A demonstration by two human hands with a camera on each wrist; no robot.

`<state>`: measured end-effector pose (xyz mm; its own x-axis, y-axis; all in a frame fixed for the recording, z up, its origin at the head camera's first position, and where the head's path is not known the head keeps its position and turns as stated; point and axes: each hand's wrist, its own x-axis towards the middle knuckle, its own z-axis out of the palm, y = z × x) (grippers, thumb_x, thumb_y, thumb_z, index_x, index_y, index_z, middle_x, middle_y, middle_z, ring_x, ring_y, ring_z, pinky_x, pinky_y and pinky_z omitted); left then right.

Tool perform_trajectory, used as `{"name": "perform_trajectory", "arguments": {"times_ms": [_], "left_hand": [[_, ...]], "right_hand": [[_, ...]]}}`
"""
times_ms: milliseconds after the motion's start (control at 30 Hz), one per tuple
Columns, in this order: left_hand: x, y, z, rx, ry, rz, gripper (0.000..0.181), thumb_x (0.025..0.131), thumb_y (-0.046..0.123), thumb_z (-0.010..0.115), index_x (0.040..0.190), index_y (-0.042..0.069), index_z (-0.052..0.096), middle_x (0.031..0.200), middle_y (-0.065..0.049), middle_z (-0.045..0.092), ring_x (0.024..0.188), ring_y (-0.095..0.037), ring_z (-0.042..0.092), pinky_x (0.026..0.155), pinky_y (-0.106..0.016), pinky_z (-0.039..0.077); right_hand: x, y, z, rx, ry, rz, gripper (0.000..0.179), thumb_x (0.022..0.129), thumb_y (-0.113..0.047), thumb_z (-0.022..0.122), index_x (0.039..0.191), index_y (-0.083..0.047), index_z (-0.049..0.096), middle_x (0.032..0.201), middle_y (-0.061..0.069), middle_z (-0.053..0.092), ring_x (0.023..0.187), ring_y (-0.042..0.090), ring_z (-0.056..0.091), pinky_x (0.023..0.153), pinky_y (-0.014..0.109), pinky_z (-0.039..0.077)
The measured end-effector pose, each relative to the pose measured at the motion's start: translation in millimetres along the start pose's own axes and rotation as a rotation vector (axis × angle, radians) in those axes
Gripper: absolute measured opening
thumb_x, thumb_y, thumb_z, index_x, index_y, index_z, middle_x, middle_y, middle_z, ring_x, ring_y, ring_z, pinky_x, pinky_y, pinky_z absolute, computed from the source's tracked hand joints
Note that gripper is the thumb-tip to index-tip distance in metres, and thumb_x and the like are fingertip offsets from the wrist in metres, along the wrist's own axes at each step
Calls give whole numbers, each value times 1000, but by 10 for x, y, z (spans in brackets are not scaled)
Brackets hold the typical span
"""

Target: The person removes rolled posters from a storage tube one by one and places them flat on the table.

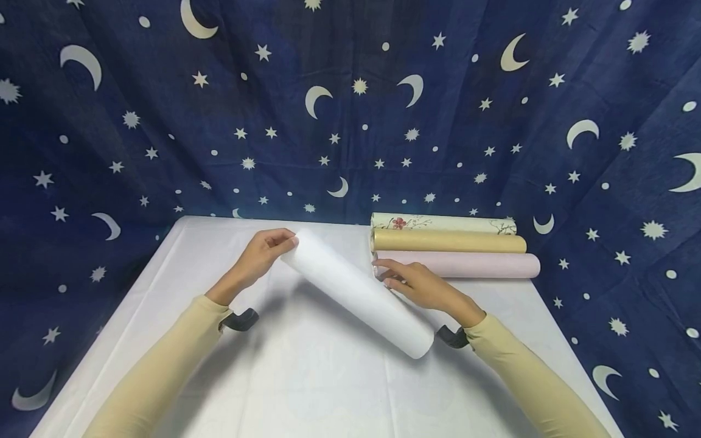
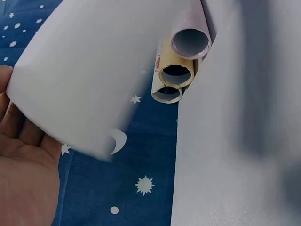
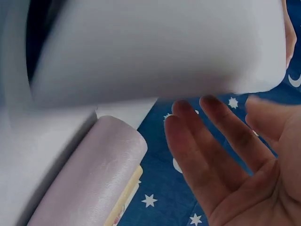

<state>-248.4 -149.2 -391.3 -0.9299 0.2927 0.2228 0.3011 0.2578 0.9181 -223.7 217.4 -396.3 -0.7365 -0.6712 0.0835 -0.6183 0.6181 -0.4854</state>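
A plain white paper roll (image 1: 358, 295) slants across the middle of the head view, its upper left end raised over the table. My left hand (image 1: 254, 258) pinches that end's rim between thumb and fingers. At the roll's right side is my right hand (image 1: 424, 286), fingers spread and loosely bent, holding nothing. In the right wrist view, the fingertips (image 3: 178, 134) come right up to the roll's blurred edge. The left wrist view shows the left palm (image 2: 28, 179) beside the roll's end, with the thumb at its rim.
Behind the right hand, a pink roll (image 1: 482, 265), a gold roll (image 1: 449, 240) and a cream roll with printed blossoms (image 1: 449, 223) lie side by side. They rest on the white-covered table (image 1: 306, 377). A dark blue star-and-moon curtain (image 1: 350, 79) hangs behind and around it.
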Motion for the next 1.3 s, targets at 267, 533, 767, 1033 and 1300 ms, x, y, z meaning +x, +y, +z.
{"name": "perform_trajectory", "arguments": {"times_ms": [267, 533, 767, 1033, 1300], "left_hand": [[-8, -87, -60, 5, -5, 48, 23, 99, 18, 59, 107, -2, 68, 90, 9, 67, 79, -10, 60, 70, -23, 50], [-7, -110, -82, -19, -35, 77, 23, 100, 19, 57, 108, 0, 67, 90, 9, 67, 78, -10, 60, 68, -24, 51], [-3, -103, -79, -7, -26, 67, 24, 100, 19, 58, 109, -1, 67, 92, 10, 68, 81, -10, 62, 71, -24, 52], [50, -212, -50, 67, 34, 55, 26, 99, 24, 59, 111, 3, 70, 103, -6, 72, 88, -15, 65, 80, -27, 52], [50, -147, 146, 9, 250, -145, 63, 98, 34, 60, 152, 19, 32, 160, -7, 30, 144, -31, 35, 114, -49, 38]], "right_hand": [[30, 103, 144, 94, -30, 12, 45, 98, -14, 58, 143, -15, 48, 126, 11, 68, 108, 23, 68, 89, 40, 57], [131, 288, 250, 193, -95, 86, 39, 102, -22, 52, 140, -13, 50, 129, 12, 65, 118, 27, 63, 93, 34, 55], [153, 340, 251, 412, -159, 212, 43, 102, -33, 52, 140, -15, 52, 140, 15, 57, 122, 29, 58, 86, 34, 57], [94, 200, 253, 597, -105, 258, 36, 97, -27, 61, 126, -6, 61, 114, 8, 67, 96, 16, 62, 80, 32, 54], [117, -102, 372, 676, 174, 288, 23, 95, -13, 63, 113, 0, 63, 104, 13, 72, 84, 13, 68, 73, 29, 57]]}}
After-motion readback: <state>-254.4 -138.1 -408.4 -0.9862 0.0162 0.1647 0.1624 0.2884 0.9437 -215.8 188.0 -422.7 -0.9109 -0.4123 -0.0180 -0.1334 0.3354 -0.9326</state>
